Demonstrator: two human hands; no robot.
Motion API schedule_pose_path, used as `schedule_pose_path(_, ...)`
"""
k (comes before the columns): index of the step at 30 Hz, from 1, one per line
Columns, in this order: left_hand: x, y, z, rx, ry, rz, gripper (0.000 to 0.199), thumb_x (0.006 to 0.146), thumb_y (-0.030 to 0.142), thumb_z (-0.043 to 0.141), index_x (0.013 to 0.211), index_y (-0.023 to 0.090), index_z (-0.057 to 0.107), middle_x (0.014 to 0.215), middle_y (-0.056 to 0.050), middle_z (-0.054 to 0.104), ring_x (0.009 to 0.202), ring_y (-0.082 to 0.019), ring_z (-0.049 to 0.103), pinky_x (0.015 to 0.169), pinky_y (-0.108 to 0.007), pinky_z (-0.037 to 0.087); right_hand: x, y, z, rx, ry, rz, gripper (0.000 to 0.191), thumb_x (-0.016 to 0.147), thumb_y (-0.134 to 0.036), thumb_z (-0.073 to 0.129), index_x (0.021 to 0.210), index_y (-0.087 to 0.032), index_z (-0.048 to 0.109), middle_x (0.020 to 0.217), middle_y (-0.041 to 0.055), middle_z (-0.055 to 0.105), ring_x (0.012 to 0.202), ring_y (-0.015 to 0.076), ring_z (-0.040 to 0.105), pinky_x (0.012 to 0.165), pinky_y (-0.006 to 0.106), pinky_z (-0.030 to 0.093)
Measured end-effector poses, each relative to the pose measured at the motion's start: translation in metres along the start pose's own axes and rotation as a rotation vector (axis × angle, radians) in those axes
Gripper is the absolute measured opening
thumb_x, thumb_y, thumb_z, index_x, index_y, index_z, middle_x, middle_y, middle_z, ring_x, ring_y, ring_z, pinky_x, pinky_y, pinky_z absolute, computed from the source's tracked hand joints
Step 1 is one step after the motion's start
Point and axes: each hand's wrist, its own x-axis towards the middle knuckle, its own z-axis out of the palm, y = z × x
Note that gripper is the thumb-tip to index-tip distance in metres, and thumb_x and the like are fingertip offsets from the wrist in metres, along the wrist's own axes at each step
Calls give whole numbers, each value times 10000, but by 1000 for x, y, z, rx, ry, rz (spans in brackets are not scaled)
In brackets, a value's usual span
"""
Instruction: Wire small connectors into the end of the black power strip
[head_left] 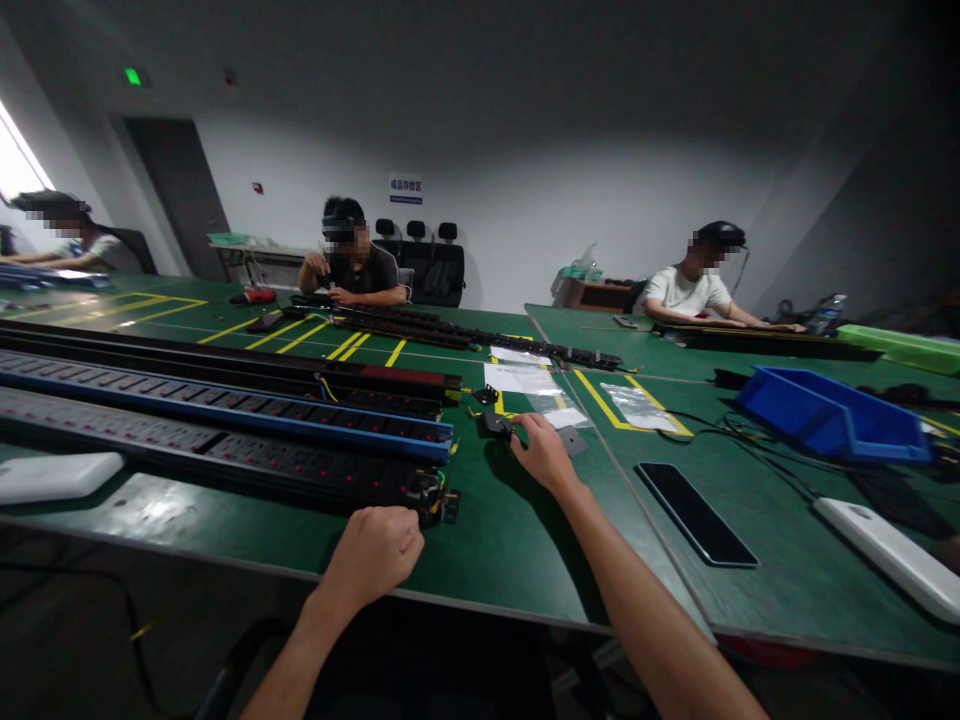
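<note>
My left hand [379,548] is curled into a fist at the table's front edge; anything inside it is hidden. Just beyond it lies the end of a long black power strip [300,460], where loose wires [429,490] and a small black end piece [450,506] stick out. My right hand [544,452] reaches farther forward, thumb and fingers closed on a small black box-shaped part [493,425]. A flat dark plate [573,441] with a hole lies beside that hand. Behind the near strip runs a blue-edged power strip [390,428].
A phone [697,512], a white device [892,560], cables and a blue bin [832,415] are on the right. Papers and clear bags [637,407] lie ahead. Another white device [60,477] is at left. Several people work across the green tables [517,580].
</note>
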Motion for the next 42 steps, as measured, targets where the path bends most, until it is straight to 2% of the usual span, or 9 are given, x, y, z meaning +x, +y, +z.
schedule_pose_path(9,0,-1,2,13,9,1,242,801,104,450,580,185,393,549,23,499,510,-105,426,578,-317,187,4,1,7,-89,52,41,159,907,-149,516,992,-178,647,1011,95,649,940,227,596,835,311,450)
schedule_pose_path(14,0,-2,2,1,5,2,248,813,117,451,582,187,394,554,25,503,512,-105,429,581,-314,202,9,-3,11,-157,52,43,199,902,-101,481,923,-172,665,952,96,646,921,221,578,839,306,432)
schedule_pose_path(20,0,0,2,7,12,8,249,814,116,445,583,188,386,555,26,498,515,-107,423,581,-315,202,11,-7,14,-166,80,56,281,921,-104,444,1081,-149,672,1083,118,667,1005,233,582,901,316,427)
schedule_pose_path(24,0,0,2,5,12,7,246,806,110,444,582,188,381,551,27,492,512,-107,413,579,-314,195,10,-4,15,-191,37,98,337,926,-99,438,1170,-130,668,1107,122,700,1030,245,586,935,330,412)
schedule_pose_path(29,0,-1,2,1,12,12,246,803,103,445,581,188,382,548,27,487,508,-106,410,576,-311,193,10,-4,14,-188,-17,128,317,919,-101,451,1101,-144,707,1057,113,721,1018,243,597,915,319,423)
schedule_pose_path(38,0,-1,3,9,15,14,241,794,95,459,581,190,400,545,26,486,510,-113,420,576,-318,192,10,4,20,-104,15,215,295,886,-146,526,1120,-149,706,1073,112,725,1017,238,642,917,323,459)
schedule_pose_path(42,-1,-2,4,22,13,14,241,791,97,465,579,190,399,548,28,489,508,-112,422,574,-324,189,10,5,19,-44,24,270,290,861,-144,540,1090,-165,715,1030,93,740,956,223,671,881,313,484)
